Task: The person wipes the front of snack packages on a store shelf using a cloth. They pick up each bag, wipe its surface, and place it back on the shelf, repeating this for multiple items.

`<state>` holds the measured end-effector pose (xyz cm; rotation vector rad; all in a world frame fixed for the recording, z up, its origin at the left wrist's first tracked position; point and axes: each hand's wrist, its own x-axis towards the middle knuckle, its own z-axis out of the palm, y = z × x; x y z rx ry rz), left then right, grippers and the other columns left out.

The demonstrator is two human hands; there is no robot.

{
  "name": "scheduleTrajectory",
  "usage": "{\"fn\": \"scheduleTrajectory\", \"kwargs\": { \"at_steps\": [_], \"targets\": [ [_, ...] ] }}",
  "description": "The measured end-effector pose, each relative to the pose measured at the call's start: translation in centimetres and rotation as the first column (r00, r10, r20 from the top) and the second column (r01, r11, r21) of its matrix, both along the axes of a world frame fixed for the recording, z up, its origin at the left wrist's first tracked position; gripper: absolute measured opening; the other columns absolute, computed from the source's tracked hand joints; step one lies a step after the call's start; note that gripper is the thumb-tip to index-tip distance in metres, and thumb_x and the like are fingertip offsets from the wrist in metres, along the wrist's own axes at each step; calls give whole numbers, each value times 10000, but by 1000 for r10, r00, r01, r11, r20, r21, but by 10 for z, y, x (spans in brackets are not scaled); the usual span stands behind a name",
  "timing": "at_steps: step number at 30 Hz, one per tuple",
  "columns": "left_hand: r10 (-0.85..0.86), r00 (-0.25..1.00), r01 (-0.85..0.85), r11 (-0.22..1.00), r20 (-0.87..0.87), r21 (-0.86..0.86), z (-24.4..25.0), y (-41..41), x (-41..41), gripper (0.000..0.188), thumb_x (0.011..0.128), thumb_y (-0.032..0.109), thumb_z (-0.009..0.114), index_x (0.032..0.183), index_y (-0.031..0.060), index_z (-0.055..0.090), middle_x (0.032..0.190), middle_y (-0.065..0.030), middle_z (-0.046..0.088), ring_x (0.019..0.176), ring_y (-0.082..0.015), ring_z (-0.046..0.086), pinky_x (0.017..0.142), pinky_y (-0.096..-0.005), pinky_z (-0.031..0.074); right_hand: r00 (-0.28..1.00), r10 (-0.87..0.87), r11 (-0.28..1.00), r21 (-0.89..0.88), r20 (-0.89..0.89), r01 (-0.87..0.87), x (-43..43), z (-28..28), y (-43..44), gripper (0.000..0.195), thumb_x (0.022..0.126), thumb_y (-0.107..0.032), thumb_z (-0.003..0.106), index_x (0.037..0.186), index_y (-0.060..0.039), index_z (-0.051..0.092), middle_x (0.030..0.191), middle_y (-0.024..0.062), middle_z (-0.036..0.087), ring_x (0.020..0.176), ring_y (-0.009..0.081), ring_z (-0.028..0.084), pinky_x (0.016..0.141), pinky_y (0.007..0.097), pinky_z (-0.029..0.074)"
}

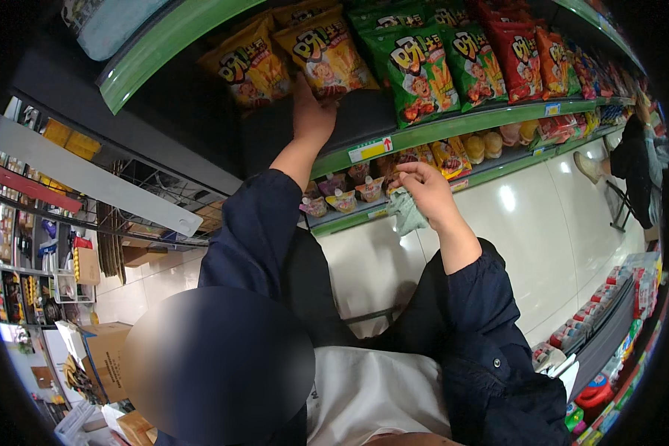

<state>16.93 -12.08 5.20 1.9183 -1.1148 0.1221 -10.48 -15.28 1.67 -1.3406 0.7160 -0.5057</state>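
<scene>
My left hand [313,111] reaches onto the upper shelf and grips the lower left part of a yellow snack bag [331,53]. Some of its fingers are hidden by the bag. A second yellow snack bag [253,64] stands just left of it. Lower down, in front of the shelf edge, my right hand [426,192] holds a crumpled pale green cloth [407,214], which hangs below the fingers. Bare dark shelf surface [357,114] shows between the left hand and the green snack bags [421,72].
Red snack bags [521,61] continue the row rightward. A green shelf edge [451,125] carries price tags. Small cups [343,200] sit on the lower shelf. At far right is another person's leg and shoe [588,167] beside a folding stool [619,206]. Cardboard boxes [108,357] stand at left.
</scene>
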Motion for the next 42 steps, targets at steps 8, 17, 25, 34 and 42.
{"fn": "scheduleTrajectory", "kwargs": {
  "at_steps": [8, 17, 25, 34, 42],
  "targets": [
    [36, 997, -40, 997, 62, 69, 5, -14, 15, 1016, 813, 109, 755, 1538, -27, 56, 1368, -329, 464, 1209, -430, 527, 992, -428, 466, 999, 35, 994, -99, -41, -39, 5, -4, 4, 267, 938, -101, 597, 1170, 30, 600, 932, 82, 702, 882, 134, 647, 807, 266, 492],
    [157, 983, -172, 966, 95, 191, 17, -24, 11, 1057, 812, 79, 746, 1546, 16, -12, 1453, -343, 342, 1072, -433, 606, 874, -425, 538, 995, 53, 988, -140, -90, -65, 4, -6, 4, 281, 940, -89, 591, 1184, 50, 589, 947, 94, 700, 892, 133, 649, 784, 256, 488],
    [167, 980, -186, 963, 110, 197, 4, -19, 21, 1119, 805, 101, 757, 1547, 51, -80, 1512, -350, 216, 1196, -458, 533, 953, -438, 513, 996, 64, 986, -149, -69, -73, 5, 2, 6, 275, 937, -90, 589, 1175, 47, 594, 946, 87, 701, 890, 131, 650, 784, 265, 489],
    [89, 994, -98, 979, 56, 179, -6, -8, 30, 1073, 806, 125, 764, 1551, 34, -4, 1511, -342, 233, 1247, -456, 492, 999, -431, 479, 997, 27, 972, -232, -67, -42, 3, -16, -8, 270, 933, -86, 598, 1167, 47, 595, 933, 91, 697, 874, 149, 671, 776, 278, 509],
    [169, 959, -214, 958, 229, 191, -2, 8, 18, 962, 810, 192, 777, 1520, -21, 165, 1303, -313, 487, 1162, -382, 558, 963, -422, 481, 981, -16, 948, -314, -195, -47, -5, -10, -19, 319, 842, -246, 691, 1057, -11, 691, 888, 132, 708, 815, 240, 674, 732, 347, 516]
  ]
}}
